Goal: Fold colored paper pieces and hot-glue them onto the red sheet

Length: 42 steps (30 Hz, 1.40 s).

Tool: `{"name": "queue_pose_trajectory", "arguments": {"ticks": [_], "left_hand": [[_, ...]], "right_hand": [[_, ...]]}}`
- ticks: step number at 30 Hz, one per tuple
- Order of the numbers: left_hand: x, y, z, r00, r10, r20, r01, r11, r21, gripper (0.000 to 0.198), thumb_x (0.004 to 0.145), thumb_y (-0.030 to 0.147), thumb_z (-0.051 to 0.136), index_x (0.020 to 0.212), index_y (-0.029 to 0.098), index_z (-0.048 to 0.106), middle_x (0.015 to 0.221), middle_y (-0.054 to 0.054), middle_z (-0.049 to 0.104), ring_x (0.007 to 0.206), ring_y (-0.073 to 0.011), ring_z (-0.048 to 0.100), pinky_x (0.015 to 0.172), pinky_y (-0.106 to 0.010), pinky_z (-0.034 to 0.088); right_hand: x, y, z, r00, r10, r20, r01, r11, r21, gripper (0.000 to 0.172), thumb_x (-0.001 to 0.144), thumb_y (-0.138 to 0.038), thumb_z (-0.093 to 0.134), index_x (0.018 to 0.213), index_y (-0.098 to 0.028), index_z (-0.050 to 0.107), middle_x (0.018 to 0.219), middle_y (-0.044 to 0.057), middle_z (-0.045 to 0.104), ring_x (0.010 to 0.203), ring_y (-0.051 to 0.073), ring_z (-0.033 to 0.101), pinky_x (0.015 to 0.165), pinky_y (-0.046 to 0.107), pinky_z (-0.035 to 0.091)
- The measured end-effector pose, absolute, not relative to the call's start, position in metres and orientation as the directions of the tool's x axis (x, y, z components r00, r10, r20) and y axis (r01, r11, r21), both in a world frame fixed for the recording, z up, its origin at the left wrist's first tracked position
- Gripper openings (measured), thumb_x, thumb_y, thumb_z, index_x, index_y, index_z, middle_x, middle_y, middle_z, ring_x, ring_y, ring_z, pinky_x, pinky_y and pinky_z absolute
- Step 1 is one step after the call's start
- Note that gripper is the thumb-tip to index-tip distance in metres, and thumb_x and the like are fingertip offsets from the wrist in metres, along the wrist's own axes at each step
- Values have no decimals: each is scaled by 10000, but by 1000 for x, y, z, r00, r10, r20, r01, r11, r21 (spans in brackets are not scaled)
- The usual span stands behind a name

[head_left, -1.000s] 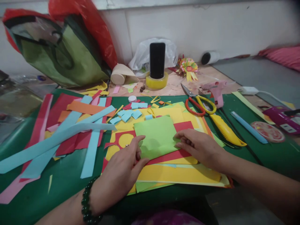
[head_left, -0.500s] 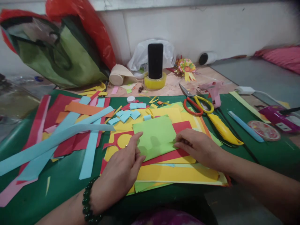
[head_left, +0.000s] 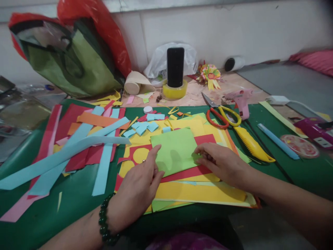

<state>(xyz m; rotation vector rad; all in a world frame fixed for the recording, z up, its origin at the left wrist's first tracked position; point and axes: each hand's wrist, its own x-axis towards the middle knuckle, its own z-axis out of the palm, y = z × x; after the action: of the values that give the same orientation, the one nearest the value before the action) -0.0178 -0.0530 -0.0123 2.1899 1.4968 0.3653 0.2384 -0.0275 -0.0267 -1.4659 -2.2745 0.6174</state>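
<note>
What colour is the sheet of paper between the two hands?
Light green; the sheet shows best in the head view.

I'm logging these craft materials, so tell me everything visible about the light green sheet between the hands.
The light green sheet looks like paper, roughly rectangular and faintly shadowed; any fold is unclear. It lies slightly skewed over red paper and yellow paper. The left hand touches its left side; the right hand seems to pinch its right edge.
</note>
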Motion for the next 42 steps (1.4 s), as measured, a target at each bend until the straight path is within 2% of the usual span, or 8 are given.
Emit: {"name": "queue_pose_trajectory", "arguments": {"ticks": [14,22,26,30,33,36,39,42], "left_hand": [[-17,-56,-14,379,924,-55,832,-314,458,542,908,192,430,1425,153,273,676,45,576,545,-135,549,500,-227,366],[-15,-54,-14,627,772,105,762,-636,126,490,899,59,400,1318,285,520,896,-51,564,727,-167,525,636,-271,459],[-13,-50,-12,779,623,71,618,-782,86,465,910,33,372,1279,230,576,799,-48,538,705,-178,484,651,-299,453],[-14,-48,-12,799,600,41,597,-799,71,417,947,77,346,1270,194,582,800,-57,535,718,-192,488,647,-305,448],[-13,-48,-11,811,585,14,584,-811,49,399,958,97,340,1266,179,580,835,-71,548,749,-203,502,666,-317,456],[-11,-48,-9,815,579,-1,579,-815,27,392,955,92,337,1254,165,579,841,-77,546,751,-209,503,667,-328,457],[-9,-49,-8,805,593,-22,593,-804,31,367,941,80,346,1198,161,594,853,-78,549,767,-211,501,677,-333,458],[-9,-51,-6,791,609,-48,611,-790,52,344,946,116,347,1178,161,597,875,-84,560,786,-215,500,695,-344,466]], "right_hand": [[242,-30,-31,-439,891,115,746,433,-506,173,911,-238,491,1018,-201,621,702,35,628,652,179,596,588,273,478],[242,-29,-32,-439,890,125,746,439,-502,219,920,-268,489,1101,-202,594,693,23,613,627,172,579,575,270,476],[240,-28,-32,-429,898,99,760,418,-497,232,901,-249,522,1114,-191,595,687,12,600,629,166,576,564,260,462],[241,-28,-34,-443,891,101,767,435,-472,239,899,-234,547,1123,-170,598,717,21,612,663,168,590,589,264,474],[243,-30,-31,-500,843,200,771,538,-341,266,924,-220,511,1174,-179,591,821,60,649,761,190,605,647,292,498],[239,-33,-20,-684,651,330,673,737,-61,309,938,-154,450,1199,-196,610,1056,120,663,943,239,586,770,368,497],[226,-37,-5,-883,402,243,440,889,126,267,938,-135,461,1115,-154,660,1077,118,666,975,251,557,806,387,472],[216,-40,2,-941,323,105,337,924,179,185,916,-139,523,992,-98,687,922,110,660,863,236,541,725,374,457]]}}
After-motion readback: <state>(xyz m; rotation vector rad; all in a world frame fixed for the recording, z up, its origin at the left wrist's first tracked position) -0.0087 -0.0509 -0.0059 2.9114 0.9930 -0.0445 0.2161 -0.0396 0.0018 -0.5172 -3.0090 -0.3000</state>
